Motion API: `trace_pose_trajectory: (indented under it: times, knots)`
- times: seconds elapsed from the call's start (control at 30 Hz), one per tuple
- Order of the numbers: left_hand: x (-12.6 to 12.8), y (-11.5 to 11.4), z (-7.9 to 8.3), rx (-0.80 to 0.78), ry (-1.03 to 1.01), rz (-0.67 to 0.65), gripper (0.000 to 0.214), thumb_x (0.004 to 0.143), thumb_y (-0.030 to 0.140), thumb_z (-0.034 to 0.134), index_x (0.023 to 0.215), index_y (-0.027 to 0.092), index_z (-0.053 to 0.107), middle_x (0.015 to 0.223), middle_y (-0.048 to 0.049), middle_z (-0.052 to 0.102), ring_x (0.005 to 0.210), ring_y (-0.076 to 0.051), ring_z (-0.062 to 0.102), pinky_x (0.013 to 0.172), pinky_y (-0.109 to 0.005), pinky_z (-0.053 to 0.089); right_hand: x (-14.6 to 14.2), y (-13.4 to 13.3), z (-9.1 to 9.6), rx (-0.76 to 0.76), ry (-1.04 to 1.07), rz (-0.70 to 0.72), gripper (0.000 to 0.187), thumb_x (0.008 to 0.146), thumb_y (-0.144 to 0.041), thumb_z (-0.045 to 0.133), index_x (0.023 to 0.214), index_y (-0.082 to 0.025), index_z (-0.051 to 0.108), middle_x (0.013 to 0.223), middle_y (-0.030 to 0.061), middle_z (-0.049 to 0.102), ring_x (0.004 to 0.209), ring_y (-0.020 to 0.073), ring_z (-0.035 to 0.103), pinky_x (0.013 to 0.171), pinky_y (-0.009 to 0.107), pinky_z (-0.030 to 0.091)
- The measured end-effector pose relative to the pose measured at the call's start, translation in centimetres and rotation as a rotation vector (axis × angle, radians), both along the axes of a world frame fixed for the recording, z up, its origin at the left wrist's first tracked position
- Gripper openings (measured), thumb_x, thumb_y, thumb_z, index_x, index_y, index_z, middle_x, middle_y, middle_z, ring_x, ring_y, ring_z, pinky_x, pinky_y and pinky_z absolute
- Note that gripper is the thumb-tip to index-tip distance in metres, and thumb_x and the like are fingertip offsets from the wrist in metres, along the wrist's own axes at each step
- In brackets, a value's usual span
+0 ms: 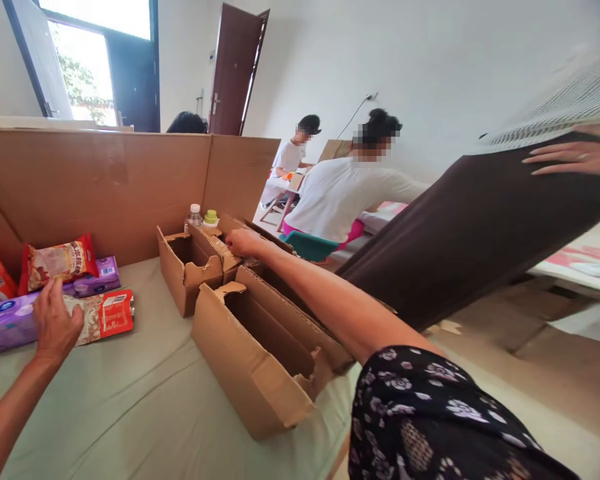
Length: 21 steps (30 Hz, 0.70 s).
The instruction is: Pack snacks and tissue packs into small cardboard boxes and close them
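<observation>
My left hand [55,323] rests among packages at the left of the table, thumb and fingers apart. Close about it lie a purple pack [10,323], a red-and-white carton [111,317] and a red-edged snack bag [60,263], the bag partly on another purple pack [90,283]. Stretched across the boxes, my right hand [245,243] has its fingers curled over the edge of a rear cardboard box [225,253]; the fingertips are partly hidden. Beside it stands a second open box [180,277], and nearer to me a larger torn-edged cardboard box [245,367].
A tall cardboard panel [145,193] borders the table's far side. Two bottles, one clear [195,215] and one green-capped [211,218], stand behind the boxes. At right, another person's hand [570,153] touches a dark cloth [480,220]. Two people in white sit beyond.
</observation>
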<state>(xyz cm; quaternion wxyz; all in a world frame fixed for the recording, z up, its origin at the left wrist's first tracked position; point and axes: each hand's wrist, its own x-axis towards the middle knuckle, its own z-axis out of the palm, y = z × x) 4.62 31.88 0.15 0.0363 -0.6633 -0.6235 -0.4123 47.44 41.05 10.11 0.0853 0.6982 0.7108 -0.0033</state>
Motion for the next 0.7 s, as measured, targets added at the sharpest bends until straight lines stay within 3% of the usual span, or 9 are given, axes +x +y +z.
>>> trace_pose_trajectory:
  times: [0.13,0.27,0.37,0.5,0.6,0.7]
  knots:
    - [5.6,-0.8,3.1,0.148,0.135,-0.196,0.042,0.085,0.026,0.053,0.125,0.017,0.061,0.148,-0.0160,0.051,0.141,-0.039,0.044,0.120,-0.059,0.031,0.3,0.2,-0.3,-0.036,0.018,0.021,0.035,0.098,-0.038,0.064,0.127,-0.018,0.063,0.128,0.0098,0.064,0.111,0.0233,0.065,0.093,0.044,0.057]
    - [14.4,0.0,6.9,0.159,0.312,-0.515,0.031,0.091,0.019,0.048,0.110,0.022,0.072,0.134,-0.0094,0.065,0.138,-0.029,0.048,0.118,-0.050,0.038,0.7,0.3,-0.3,-0.089,0.040,0.026,0.034,0.098,-0.038,0.064,0.126,-0.018,0.063,0.127,0.0094,0.064,0.109,0.0229,0.065,0.092,0.043,0.058]
    - [21.0,1.8,8.9,0.104,0.445,-0.680,0.026,0.090,0.015,0.053,0.101,0.022,0.075,0.123,-0.0079,0.071,0.133,-0.027,0.054,0.115,-0.048,0.041,0.9,0.3,-0.3,-0.109,0.058,0.017,0.034,0.099,-0.038,0.064,0.126,-0.018,0.063,0.127,0.0095,0.064,0.109,0.0227,0.066,0.091,0.042,0.058]
    - [26.8,4.5,9.2,-0.018,0.635,-0.809,0.012,0.092,0.023,0.064,0.098,0.017,0.073,0.111,-0.0081,0.072,0.118,-0.025,0.062,0.107,-0.049,0.048,1.3,0.4,-0.4,-0.097,0.094,0.007,0.033,0.099,-0.038,0.063,0.126,-0.019,0.063,0.128,0.0097,0.064,0.109,0.0222,0.065,0.091,0.041,0.058]
    - [28.6,5.7,8.4,-0.107,0.747,-0.818,0.026,0.095,0.036,0.067,0.111,0.015,0.067,0.120,-0.0088,0.067,0.116,-0.025,0.063,0.101,-0.050,0.053,1.7,0.7,-0.5,-0.058,0.127,0.000,0.033,0.099,-0.038,0.063,0.126,-0.019,0.063,0.129,0.0099,0.063,0.110,0.0225,0.065,0.093,0.042,0.057]
    - [29.3,6.2,7.7,-0.162,0.816,-0.793,0.029,0.096,0.036,0.064,0.117,0.016,0.065,0.126,-0.0099,0.064,0.117,-0.025,0.062,0.101,-0.049,0.053,2.4,0.9,-0.6,-0.004,0.152,-0.036,0.036,0.099,-0.038,0.063,0.128,-0.017,0.062,0.129,0.0104,0.063,0.110,0.0231,0.065,0.093,0.044,0.057]
